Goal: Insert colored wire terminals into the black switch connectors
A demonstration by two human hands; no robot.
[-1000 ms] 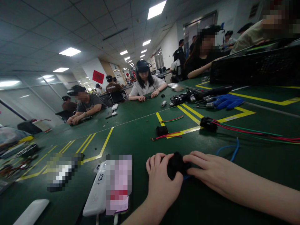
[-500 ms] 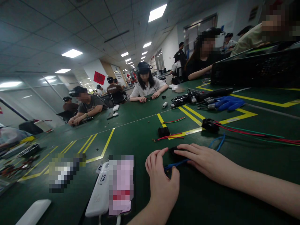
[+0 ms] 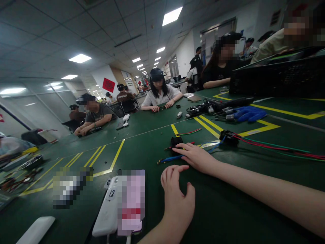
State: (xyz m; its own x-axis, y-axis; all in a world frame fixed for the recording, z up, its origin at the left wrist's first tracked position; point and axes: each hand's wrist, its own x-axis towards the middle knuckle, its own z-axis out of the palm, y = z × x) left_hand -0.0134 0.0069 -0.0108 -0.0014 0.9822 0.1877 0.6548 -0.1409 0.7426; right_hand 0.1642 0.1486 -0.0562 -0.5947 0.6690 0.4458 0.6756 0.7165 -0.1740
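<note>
My left hand (image 3: 177, 196) hovers over the table with its fingers curved and apart, nothing between them. Farther forward, my right hand (image 3: 196, 156) reaches across a bundle of blue wires (image 3: 170, 158), fingers stretched out and apart. Part of the bundle is hidden beneath that hand; whether the fingers press on it I cannot tell. Just beyond the fingertips sits a small black part (image 3: 176, 141) with red and green wires (image 3: 190, 131) by it. Right of the hand lies another black part (image 3: 229, 138), from which long red and green wires run to the right.
Blue gloves (image 3: 250, 113) and black corded tools (image 3: 212, 105) lie farther back. A large black case (image 3: 276, 79) stands at the right. White power bank (image 3: 105, 210) and a pink phone (image 3: 135, 193) lie left of my hands. Co-workers sit around the green table (image 3: 142, 149).
My right hand has moved forward and left with the blue wires, which now lie beside the black parts. My left hand has stayed nearly in place, now apart from the wires.
</note>
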